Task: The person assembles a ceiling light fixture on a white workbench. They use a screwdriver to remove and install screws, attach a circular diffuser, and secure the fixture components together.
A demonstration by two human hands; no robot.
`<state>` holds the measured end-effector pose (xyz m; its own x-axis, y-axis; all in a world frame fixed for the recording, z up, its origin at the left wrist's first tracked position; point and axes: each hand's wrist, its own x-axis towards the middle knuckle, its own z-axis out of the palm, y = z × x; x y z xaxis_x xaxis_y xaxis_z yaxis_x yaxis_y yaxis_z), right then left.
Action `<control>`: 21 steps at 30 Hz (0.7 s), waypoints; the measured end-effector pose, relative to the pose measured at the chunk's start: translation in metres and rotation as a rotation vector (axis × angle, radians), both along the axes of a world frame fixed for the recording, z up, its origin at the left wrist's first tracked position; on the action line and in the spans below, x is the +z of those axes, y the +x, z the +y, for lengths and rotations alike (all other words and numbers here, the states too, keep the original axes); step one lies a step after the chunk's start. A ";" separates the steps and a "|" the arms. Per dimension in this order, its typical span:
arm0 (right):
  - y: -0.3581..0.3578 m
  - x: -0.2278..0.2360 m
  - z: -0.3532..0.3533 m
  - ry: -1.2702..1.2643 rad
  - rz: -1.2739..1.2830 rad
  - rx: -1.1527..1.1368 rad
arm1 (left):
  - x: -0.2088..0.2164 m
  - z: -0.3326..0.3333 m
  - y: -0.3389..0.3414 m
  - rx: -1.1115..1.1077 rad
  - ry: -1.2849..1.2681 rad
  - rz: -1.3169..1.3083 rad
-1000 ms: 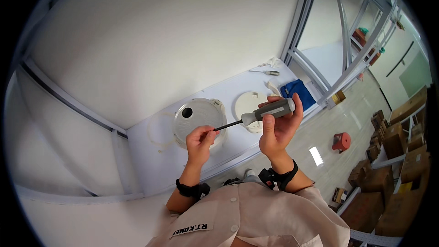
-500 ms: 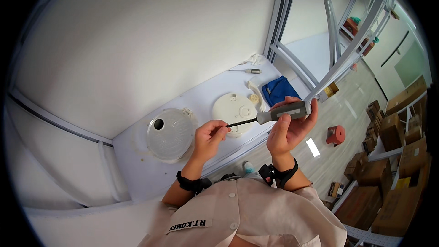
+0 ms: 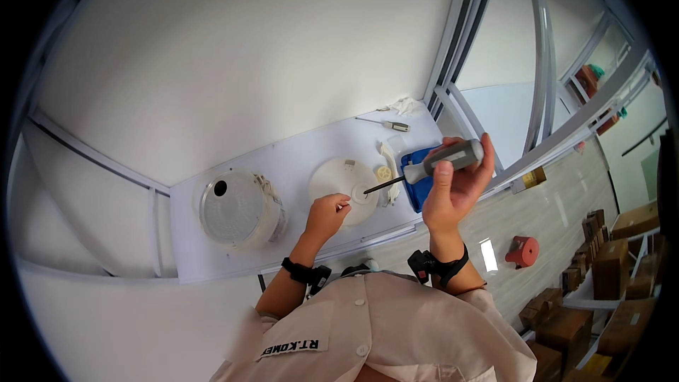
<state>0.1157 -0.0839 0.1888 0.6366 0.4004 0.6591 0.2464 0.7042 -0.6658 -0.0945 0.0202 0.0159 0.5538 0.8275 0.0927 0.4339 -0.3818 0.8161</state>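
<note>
My right hand [image 3: 456,194] grips a screwdriver [image 3: 453,158] by its thick grey handle; the dark shaft points left and down. My left hand [image 3: 327,216] is closed in a pinch near the shaft's tip, apart from it. Whatever the pinched fingers hold, if anything, is too small to make out. Below both hands, a round white cover [image 3: 329,177] with a circular raised part lies on the white table [image 3: 297,152]. To the left stands a round, translucent-sided vessel [image 3: 233,216] with a dark round hole in its top.
A blue pouch [image 3: 416,192] lies partly behind my right hand. Beside it are a curved white part [image 3: 387,153] and a small cream round piece [image 3: 382,172]. Farther back lie a second screwdriver [image 3: 396,126] and white crumpled material [image 3: 405,105]. A red stool [image 3: 522,251] and cardboard boxes [image 3: 566,332] stand at right.
My left fingers have come off the screwdriver's tip and moved slightly down. My right hand still holds the screwdriver. The view has shifted, so the table's things appear farther left.
</note>
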 end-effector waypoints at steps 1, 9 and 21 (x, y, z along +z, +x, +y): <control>0.000 -0.002 0.002 -0.006 -0.010 0.047 | -0.008 -0.002 0.002 0.030 -0.004 -0.004; 0.007 -0.011 0.019 0.016 -0.104 0.261 | -0.024 -0.015 0.000 0.034 0.212 0.201; 0.017 -0.016 0.014 -0.014 -0.098 0.274 | -0.051 -0.016 0.021 0.249 0.167 0.153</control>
